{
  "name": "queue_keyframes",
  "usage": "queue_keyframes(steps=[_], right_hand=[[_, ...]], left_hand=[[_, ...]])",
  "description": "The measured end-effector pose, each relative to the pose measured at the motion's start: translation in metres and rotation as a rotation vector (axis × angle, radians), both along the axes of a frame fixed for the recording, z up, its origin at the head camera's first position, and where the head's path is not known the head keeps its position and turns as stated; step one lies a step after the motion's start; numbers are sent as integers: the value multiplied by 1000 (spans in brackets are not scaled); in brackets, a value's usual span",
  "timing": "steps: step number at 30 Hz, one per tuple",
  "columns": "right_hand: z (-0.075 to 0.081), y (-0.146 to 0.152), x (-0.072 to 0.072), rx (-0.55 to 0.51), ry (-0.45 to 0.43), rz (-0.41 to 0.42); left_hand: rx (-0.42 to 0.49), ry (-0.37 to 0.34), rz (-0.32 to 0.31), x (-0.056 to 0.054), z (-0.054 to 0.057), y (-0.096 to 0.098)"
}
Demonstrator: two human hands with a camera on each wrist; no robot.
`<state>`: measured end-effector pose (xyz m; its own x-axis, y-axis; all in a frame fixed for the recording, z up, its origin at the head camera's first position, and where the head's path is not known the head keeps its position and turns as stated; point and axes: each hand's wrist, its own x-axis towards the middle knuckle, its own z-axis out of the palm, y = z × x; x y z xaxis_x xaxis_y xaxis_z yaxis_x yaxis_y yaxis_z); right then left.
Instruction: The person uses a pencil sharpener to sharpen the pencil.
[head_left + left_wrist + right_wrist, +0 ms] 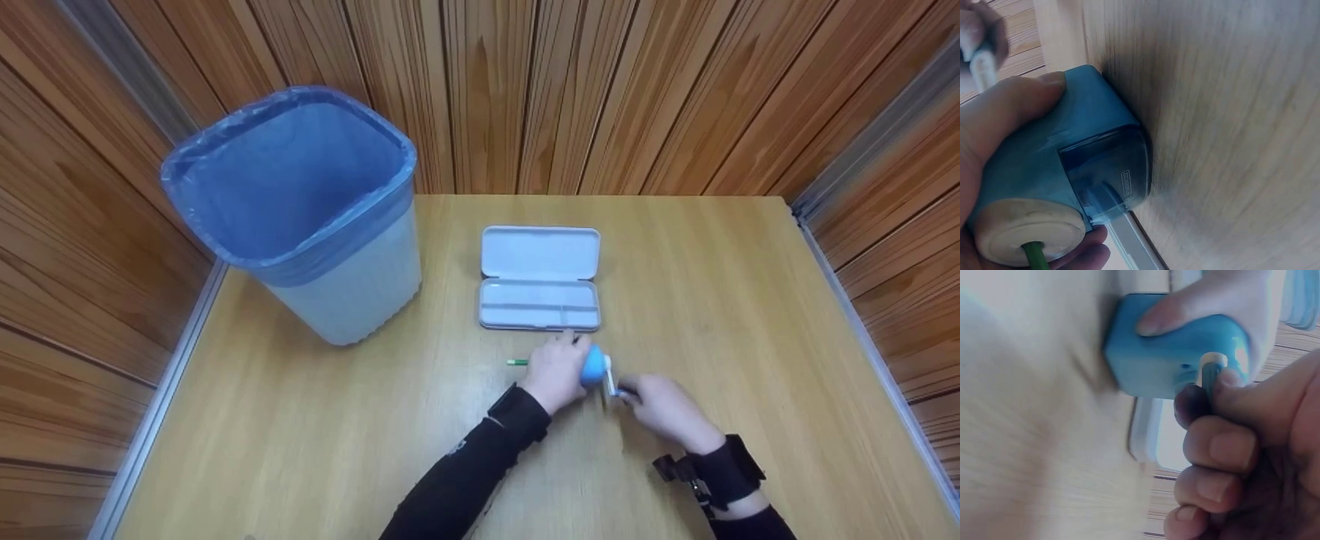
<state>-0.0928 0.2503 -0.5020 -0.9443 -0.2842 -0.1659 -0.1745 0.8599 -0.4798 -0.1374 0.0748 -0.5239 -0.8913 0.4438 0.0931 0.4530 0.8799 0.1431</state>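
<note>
A blue crank pencil sharpener (593,366) stands on the table, gripped by my left hand (556,373) with the thumb on one side and fingers on the other. From its round pale front a green pencil (517,362) sticks out to the left; the left wrist view shows the pencil (1035,256) entering the hole. A dark see-through shavings drawer (1111,169) sits low in the body. At the other end my right hand (667,409) pinches the crank handle (1211,377) between thumb and forefinger, the other fingers curled.
Just behind the sharpener lies an opened pencil case (540,253), its lid back and its divided tray toward me. A white bin (352,300) with a blue liner (289,180) stands at the back left. Wood-panelled walls (487,97) border the table (337,442).
</note>
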Motion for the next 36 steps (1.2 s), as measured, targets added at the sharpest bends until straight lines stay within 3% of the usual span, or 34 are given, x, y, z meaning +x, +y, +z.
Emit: queue_keyframes(steps=[7, 13, 25, 29, 36], right_hand=[[10, 0, -1, -15, 44, -17], [16, 0, -6, -22, 98, -17], [25, -2, -31, -16, 144, -27], [25, -3, -42, -17, 131, -38], [23, -4, -62, -13, 25, -58]], left_hand=[[8, -12, -8, -1, 0, -1], [24, 21, -11, 1, 1, -2], [6, -18, -9, 0, 2, -1], [12, -20, -12, 0, 2, -1], [23, -13, -16, 0, 1, -2]])
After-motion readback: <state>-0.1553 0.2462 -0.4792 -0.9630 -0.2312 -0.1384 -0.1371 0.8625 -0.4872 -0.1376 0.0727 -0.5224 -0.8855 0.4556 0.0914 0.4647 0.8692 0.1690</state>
